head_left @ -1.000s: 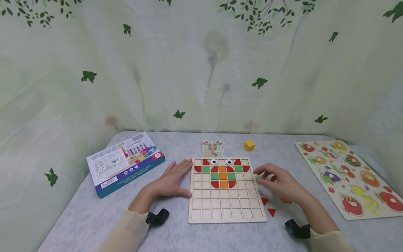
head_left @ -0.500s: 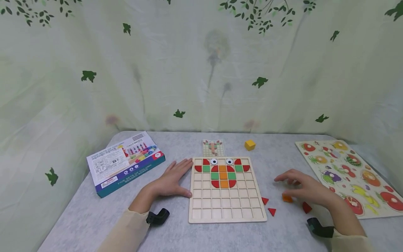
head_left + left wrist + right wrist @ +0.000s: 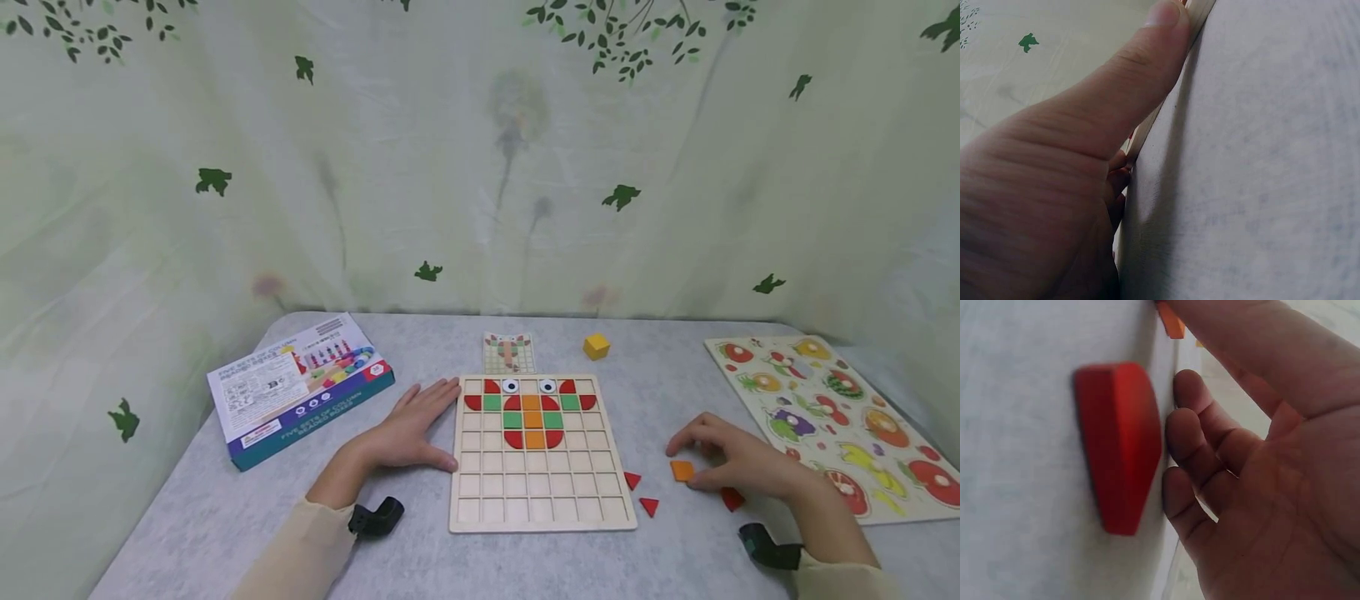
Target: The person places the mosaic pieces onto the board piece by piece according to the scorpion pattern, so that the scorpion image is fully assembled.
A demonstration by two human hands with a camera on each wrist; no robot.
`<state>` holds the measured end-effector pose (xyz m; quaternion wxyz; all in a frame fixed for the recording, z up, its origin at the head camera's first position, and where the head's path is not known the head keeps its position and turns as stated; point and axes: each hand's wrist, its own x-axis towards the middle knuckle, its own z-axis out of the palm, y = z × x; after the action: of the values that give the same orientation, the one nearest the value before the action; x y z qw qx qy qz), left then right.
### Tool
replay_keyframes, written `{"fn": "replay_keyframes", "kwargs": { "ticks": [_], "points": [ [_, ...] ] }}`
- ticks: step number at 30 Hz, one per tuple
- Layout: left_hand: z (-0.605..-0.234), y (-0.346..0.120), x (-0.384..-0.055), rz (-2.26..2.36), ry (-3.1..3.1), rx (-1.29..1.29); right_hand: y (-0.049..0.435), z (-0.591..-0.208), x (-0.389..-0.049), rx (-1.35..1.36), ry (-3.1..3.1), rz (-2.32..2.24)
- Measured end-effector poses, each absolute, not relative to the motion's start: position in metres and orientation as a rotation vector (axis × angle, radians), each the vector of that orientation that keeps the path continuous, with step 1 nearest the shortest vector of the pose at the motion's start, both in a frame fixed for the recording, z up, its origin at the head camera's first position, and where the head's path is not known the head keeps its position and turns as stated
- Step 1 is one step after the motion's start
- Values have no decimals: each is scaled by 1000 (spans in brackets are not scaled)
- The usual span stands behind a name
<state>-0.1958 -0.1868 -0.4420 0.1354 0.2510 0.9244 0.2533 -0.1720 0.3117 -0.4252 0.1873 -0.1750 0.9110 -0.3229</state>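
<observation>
The wooden grid board [image 3: 543, 508] lies in the middle of the table, with red curved, green square, orange square and eye tiles in its upper cells. My left hand [image 3: 416, 425] rests along its left side, fingers spread, thumb at the edge; the left wrist view shows the thumb [image 3: 1141, 69] at the board's side. My right hand [image 3: 738, 458] is low over the table, right of the board. An orange square tile [image 3: 682, 471] lies between its index finger and thumb, the thumb right at the tile's edge. Under the hand lies a red curved tile [image 3: 1119, 444].
Two red triangle tiles [image 3: 649, 507] lie by the board's lower right corner. A small pattern card [image 3: 510, 354] and a yellow cube [image 3: 597, 347] are behind it. To the left is a cardboard box [image 3: 300, 392]; a fruit puzzle board [image 3: 832, 425] occupies the right.
The right hand has moved away from the board's right edge, out to the right, and come down around the orange tile. My left hand has stayed in place.
</observation>
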Motion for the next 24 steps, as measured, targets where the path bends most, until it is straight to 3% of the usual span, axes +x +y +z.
{"fn": "replay_keyframes", "kwargs": {
  "ticks": [24],
  "points": [
    [-441, -187, -195, 726, 2692, 745, 303, -425, -172, -502, 2649, -926]
  ]
}}
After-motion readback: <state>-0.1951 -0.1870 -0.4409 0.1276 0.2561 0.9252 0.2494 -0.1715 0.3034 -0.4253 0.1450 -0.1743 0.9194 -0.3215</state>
